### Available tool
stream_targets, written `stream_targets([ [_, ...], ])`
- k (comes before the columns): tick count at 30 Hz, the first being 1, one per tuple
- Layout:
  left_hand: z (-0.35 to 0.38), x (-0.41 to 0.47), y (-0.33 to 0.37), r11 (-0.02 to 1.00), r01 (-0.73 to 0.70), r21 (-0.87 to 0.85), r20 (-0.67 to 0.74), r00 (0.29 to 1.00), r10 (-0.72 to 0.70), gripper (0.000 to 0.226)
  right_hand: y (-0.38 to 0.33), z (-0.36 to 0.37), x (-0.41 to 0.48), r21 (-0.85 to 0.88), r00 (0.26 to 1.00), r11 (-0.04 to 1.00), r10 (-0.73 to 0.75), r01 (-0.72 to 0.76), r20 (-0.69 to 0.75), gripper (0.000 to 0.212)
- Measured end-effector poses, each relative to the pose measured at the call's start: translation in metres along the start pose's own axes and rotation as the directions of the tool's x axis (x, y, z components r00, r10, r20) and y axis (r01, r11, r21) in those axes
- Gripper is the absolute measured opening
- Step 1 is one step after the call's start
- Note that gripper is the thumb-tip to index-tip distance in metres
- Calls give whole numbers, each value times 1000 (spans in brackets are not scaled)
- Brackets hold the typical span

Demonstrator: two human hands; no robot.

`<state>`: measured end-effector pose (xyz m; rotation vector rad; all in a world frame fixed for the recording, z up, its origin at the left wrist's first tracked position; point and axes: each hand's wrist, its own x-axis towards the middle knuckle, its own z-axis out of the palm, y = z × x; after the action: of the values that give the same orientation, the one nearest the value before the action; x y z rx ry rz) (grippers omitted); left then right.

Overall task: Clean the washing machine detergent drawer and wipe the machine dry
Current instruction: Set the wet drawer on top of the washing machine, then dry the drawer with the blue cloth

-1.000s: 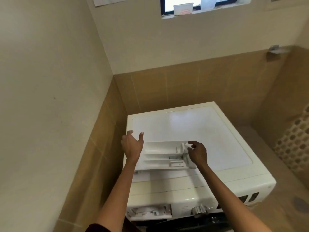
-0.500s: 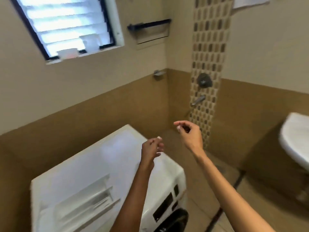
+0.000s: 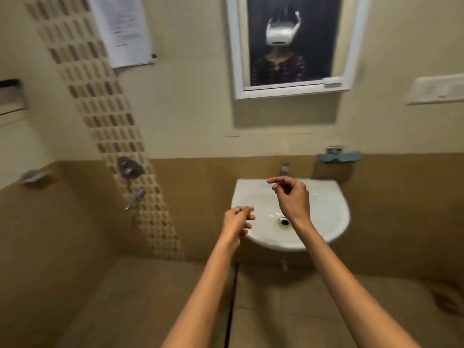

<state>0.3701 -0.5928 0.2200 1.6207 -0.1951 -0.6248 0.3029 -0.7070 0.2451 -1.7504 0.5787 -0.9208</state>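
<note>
The washing machine and its detergent drawer are out of view. I face a white wall-mounted sink [image 3: 324, 209] with a drain [image 3: 284, 221] and a small tap [image 3: 285, 169] behind it. My left hand [image 3: 237, 222] hovers at the sink's left rim, fingers loosely curled and holding nothing. My right hand [image 3: 291, 195] hangs over the basin, fingers loosely bent and thumb forward, also holding nothing. A blue cloth [image 3: 339, 156] lies on a small wall shelf to the right above the sink.
A mirror [image 3: 292, 43] above the sink reflects a person wearing a headset. A shower valve [image 3: 129, 168] and spout [image 3: 135, 198] sit on the mosaic tile strip at left. A paper notice [image 3: 123, 28] hangs on the wall. Brown tiled floor lies below.
My view has swung right from the washing machine, where the drawer lay on its top, to the sink. Both hands left the drawer and now hover empty at the basin.
</note>
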Motion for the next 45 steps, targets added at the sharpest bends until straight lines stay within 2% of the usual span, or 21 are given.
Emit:
stream_targets([
  [6,128,63,35,982,-86,166,186,981,54,9,48,-106,70,-112,979,991,51,-74,-195,25],
  [8,167,89,44,958,-166,234,225,968,112,11,64,-133,89,-137,965,985,72,-109,-250,24],
  [10,202,121,50,890,-285,356,226,950,214,18,78,-154,110,-161,950,977,89,-143,-300,24],
  [12,233,153,57,718,-403,567,229,915,333,21,94,-170,131,-178,935,967,113,-181,-335,24],
  [14,264,187,65,470,-514,718,301,837,457,25,114,-183,159,-202,921,955,133,-218,-367,23],
  [17,303,236,74,166,-615,771,475,728,493,34,143,-194,202,-218,902,937,168,-271,-398,23],
  [20,337,286,78,13,-652,758,581,684,440,40,172,-192,250,-231,887,915,218,-331,-408,23],
  [26,373,363,66,-230,-645,729,685,694,223,49,225,-173,321,-328,900,867,257,-376,-352,20],
  [32,380,399,74,-127,-755,643,763,619,183,21,250,-164,358,-548,943,767,261,-333,-208,24],
  [35,379,406,81,-99,-761,641,762,614,206,22,257,-162,369,-618,947,720,273,-316,-166,24],
  [38,378,407,84,-11,-786,618,759,593,268,22,254,-162,378,-666,956,686,222,-293,-192,20],
  [42,374,397,93,277,-809,518,681,587,439,23,231,-163,387,-720,952,647,34,-252,-303,23],
  [45,366,383,110,494,-798,347,678,577,456,21,203,-156,388,-718,915,663,-125,-210,-383,23],
])
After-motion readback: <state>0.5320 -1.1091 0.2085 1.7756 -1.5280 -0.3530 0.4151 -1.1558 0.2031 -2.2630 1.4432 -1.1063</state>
